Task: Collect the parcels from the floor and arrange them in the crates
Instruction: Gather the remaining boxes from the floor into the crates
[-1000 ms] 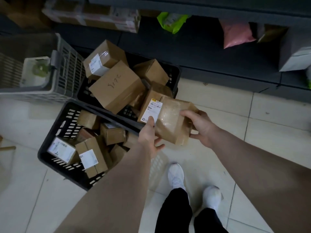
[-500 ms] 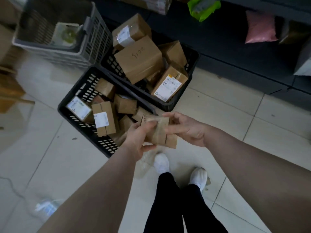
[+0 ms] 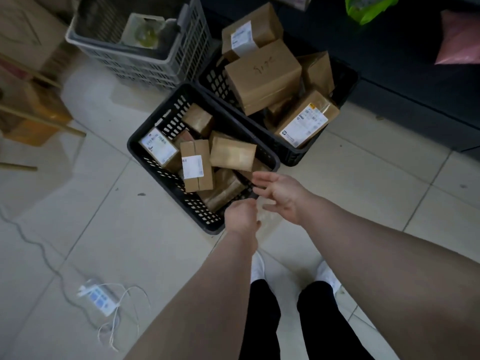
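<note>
Parcels (image 3: 232, 155) fill the near crate (image 3: 168, 185) just beyond our fingers (image 3: 262, 176); our left hand (image 3: 242, 216) and right hand (image 3: 283, 196) hang loose, holding nothing. Pale floor (image 3: 130, 242) tiles carry a power strip (image 3: 98, 300). We cannot read the white labels (image 3: 192, 166).

A parcel storeroom: labelled cardboard parcels (image 3: 262, 76) fill black crates (image 3: 166, 118) on tiled floor (image 3: 109, 229) beside dark shelving (image 3: 402, 61).

Parcels (image 3: 232, 154) in near crate (image 3: 145, 162); second crate (image 3: 348, 81) behind
</note>
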Demonstrator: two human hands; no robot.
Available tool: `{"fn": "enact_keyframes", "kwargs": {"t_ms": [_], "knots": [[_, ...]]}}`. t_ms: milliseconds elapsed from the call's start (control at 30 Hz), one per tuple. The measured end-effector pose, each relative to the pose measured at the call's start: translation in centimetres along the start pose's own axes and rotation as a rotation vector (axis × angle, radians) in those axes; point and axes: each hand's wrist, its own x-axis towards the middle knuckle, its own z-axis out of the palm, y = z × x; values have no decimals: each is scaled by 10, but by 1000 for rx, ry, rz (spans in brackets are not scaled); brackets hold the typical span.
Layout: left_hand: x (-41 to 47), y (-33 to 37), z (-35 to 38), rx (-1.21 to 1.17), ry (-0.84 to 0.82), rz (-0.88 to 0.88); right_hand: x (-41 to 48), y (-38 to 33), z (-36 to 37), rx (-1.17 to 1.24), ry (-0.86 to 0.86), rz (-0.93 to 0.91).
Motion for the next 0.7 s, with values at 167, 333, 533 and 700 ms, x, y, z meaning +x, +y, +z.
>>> {"fn": "enact_keyframes", "kwargs": {"t_ms": [167,333,533,700], "knots": [[19,25,-49,70,205,43,13,1,-7,7,370,-4],[24,51,-46,166,99,32,11,-1,-29,68,477,-32],[4,40,7,413,-54,-20,-9,18,-85,170,548,-18],[-25,-2,73,594,-126,25,-43,53,-165,331,620,9]]}}
